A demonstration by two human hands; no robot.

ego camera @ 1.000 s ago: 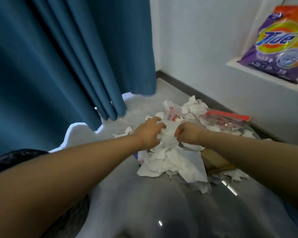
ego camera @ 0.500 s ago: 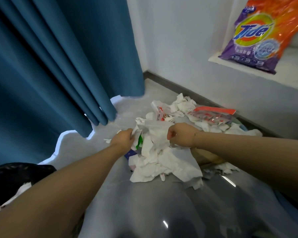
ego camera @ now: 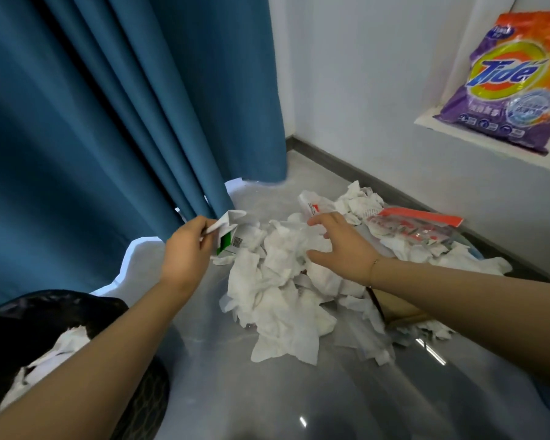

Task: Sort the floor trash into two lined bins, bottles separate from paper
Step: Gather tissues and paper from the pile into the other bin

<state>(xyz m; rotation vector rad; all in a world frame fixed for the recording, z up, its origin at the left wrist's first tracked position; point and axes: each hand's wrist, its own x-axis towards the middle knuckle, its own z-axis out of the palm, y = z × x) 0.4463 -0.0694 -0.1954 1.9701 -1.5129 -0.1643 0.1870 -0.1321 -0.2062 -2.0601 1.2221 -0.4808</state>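
Note:
A heap of crumpled white paper (ego camera: 283,281) lies on the grey floor. My left hand (ego camera: 188,249) pinches a folded white-and-green paper scrap (ego camera: 227,233), lifted off the heap's left edge. Over the top of the heap, my right hand (ego camera: 340,246) hovers with spread fingers, touching the tissue. A black-lined bin (ego camera: 29,315) at lower left holds white paper. A clear plastic wrapper with a red strip (ego camera: 416,222) lies at the heap's far right. No bottle shows.
A blue curtain (ego camera: 124,122) hangs at left down to the floor. A white wall with dark skirting runs behind the heap. An orange-and-purple detergent bag (ego camera: 515,84) sits on a white ledge at upper right. A brown cardboard piece (ego camera: 394,306) lies under my right forearm.
My left hand has pulled the green-and-white scrap up and to the left, away from the heap. My right hand has let go of the tissue and opened its fingers.

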